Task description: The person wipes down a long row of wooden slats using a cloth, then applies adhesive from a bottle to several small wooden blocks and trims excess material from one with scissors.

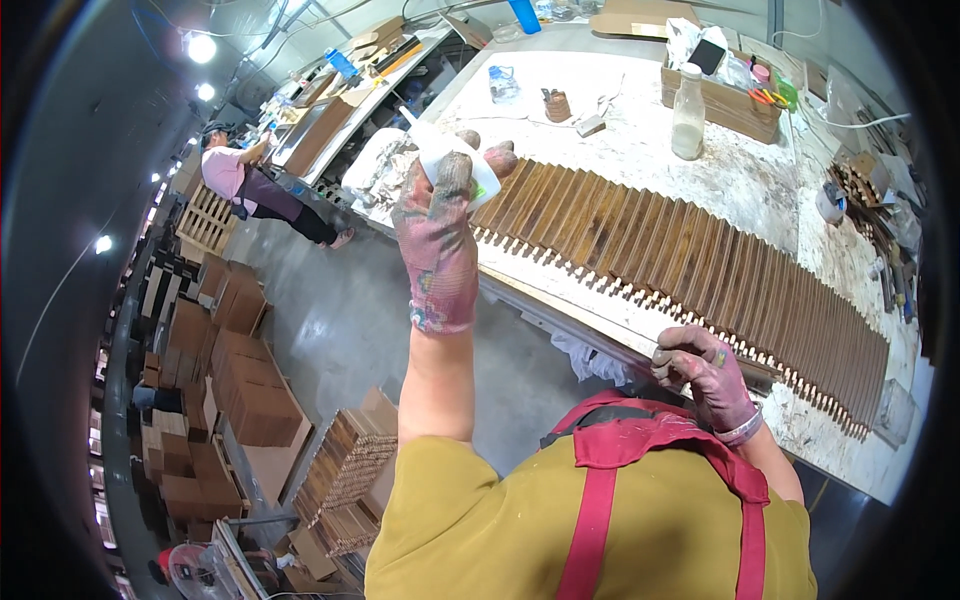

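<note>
My left hand point(440, 235), in a stained pinkish glove, is raised at the left end of the table and closed around a white plastic bottle point(436, 145) with a narrow nozzle pointing up and left. My palm and fingers hide part of the bottle. A long row of dark brown wooden slats point(640, 245), with pale notched ends towards me, lies along the table. Beside the row's near edge is my right hand point(705, 375), gloved too, its fingers curled together at the tips. Whatever those fingertips pinch is too small to name.
On the stained white table point(600, 75) stand a cloudy glass bottle point(688, 115) and a cardboard box point(735, 105) of odds and ends. White crumpled cloth point(382, 170) lies at the left corner. Another person point(240, 175) stands at a far bench. Stacked boards point(345, 470) rise from the floor at left.
</note>
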Motion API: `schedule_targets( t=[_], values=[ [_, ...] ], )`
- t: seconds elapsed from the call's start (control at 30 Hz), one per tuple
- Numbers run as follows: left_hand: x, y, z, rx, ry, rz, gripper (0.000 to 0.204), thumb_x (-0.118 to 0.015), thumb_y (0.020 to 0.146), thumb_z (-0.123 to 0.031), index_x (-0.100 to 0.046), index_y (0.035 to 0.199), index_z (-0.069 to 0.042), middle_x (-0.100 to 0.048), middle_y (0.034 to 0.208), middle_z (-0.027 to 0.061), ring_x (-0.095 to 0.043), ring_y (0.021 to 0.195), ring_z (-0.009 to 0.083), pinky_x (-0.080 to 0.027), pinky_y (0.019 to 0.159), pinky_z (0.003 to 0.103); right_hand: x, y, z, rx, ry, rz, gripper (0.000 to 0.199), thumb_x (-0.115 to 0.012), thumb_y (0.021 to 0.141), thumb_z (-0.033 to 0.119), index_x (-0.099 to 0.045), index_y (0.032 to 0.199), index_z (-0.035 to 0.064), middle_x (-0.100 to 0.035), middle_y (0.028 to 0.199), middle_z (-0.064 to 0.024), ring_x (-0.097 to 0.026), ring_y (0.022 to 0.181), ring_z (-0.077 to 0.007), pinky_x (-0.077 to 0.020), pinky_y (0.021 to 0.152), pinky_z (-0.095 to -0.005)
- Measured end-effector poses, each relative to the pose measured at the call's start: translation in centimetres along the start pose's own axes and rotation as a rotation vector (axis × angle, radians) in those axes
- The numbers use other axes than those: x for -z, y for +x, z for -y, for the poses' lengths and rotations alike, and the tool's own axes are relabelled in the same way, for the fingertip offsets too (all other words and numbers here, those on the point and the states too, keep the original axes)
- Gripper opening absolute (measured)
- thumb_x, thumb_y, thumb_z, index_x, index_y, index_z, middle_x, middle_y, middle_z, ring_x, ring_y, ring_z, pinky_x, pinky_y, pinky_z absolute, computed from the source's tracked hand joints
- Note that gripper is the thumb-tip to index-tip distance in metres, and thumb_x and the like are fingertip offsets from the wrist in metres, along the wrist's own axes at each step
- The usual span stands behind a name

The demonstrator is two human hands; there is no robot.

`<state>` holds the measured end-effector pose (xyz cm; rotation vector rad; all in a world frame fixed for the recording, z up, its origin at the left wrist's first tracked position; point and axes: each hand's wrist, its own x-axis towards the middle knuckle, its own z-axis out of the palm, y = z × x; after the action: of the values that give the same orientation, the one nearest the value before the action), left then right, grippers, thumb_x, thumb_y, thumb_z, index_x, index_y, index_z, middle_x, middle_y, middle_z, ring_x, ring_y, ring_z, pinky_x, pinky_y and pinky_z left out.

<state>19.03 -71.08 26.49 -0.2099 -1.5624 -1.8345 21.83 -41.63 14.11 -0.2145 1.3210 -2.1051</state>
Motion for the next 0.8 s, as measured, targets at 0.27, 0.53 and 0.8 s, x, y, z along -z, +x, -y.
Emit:
schedule_targets(
  t=[0.27,0.53,0.8],
  values=[
    [0.5,0.1,-0.2,-0.021,0.145,-0.009,0.03,-0.062,0.094,-0.019,-0.056,0.114,0.003,-0.07,0.094,0.0089,-0.062,0.09,0.0125,-0.045,0.087,0.027,-0.7,0.1,-0.9,0.007,0.011,-0.008,0.036,-0.066,0.089,0.024,-0.055,0.112,-0.0012,-0.064,0.093,-0.0089,-0.062,0.08,-0.0169,-0.0494,0.07,-0.0276],
    [2.0,-0.4,-0.3,-0.102,0.268,-0.029,0.027,-0.063,0.093,-0.015,-0.058,0.112,0.003,-0.069,0.098,0.0075,-0.061,0.093,0.011,-0.046,0.085,0.025,-1.8,0.5,-1.2,-0.026,-0.018,0.03,0.04,-0.069,0.087,0.027,-0.055,0.112,-0.0001,-0.064,0.094,-0.0072,-0.062,0.082,-0.015,-0.0507,0.074,-0.0268],
    [5.0,-1.9,3.1,-0.305,0.493,0.011,0.036,-0.063,0.087,-0.004,-0.057,0.122,0.002,-0.067,0.11,0.0103,-0.062,0.102,0.0182,-0.046,0.091,0.03,-2.4,0.0,-0.9,-0.071,-0.029,0.073,0.042,-0.069,0.088,0.027,-0.054,0.116,-0.0019,-0.062,0.095,-0.0063,-0.059,0.084,-0.0134,-0.0481,0.075,-0.026]
  ],
)
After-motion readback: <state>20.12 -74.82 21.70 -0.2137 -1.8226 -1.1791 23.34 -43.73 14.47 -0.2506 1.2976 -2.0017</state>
